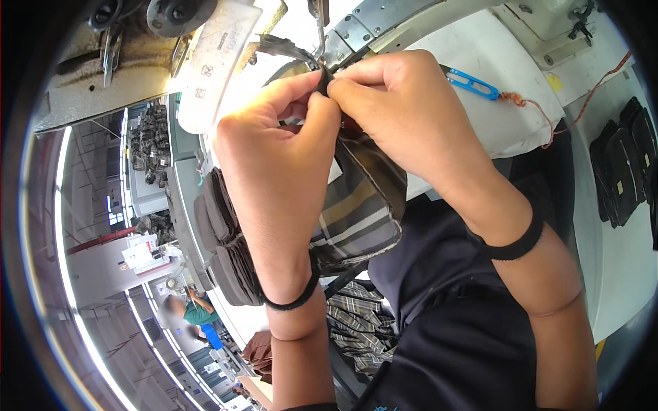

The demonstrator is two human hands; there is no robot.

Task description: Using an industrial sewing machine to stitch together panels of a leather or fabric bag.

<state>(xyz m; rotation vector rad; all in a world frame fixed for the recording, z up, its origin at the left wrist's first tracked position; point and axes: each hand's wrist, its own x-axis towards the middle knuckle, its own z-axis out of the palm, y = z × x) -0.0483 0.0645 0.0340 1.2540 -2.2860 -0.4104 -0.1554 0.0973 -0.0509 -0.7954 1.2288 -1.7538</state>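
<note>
My left hand [277,147] and my right hand [415,113] meet at the top middle, thumbs and fingertips pinched on a black fabric strip [291,50]. The pinched spot lies just in front of a sewing machine's needle area [319,31]. From under my hands a plaid fabric piece [356,209] in olive, grey and white hangs toward my lap, seemingly joined to the strip; my fingers hide where they meet. Both hands are closed, and the exact edge between the fingertips is covered.
Blue thread snips [473,83] on an orange cord lie right of my right hand, on a white surface [473,48]. Stacked dark fabric pieces [229,253] sit left of my left forearm. More plaid cloth [360,325] lies below. Black pieces [620,168] rest at far right. Co-workers [199,312] are in the distance.
</note>
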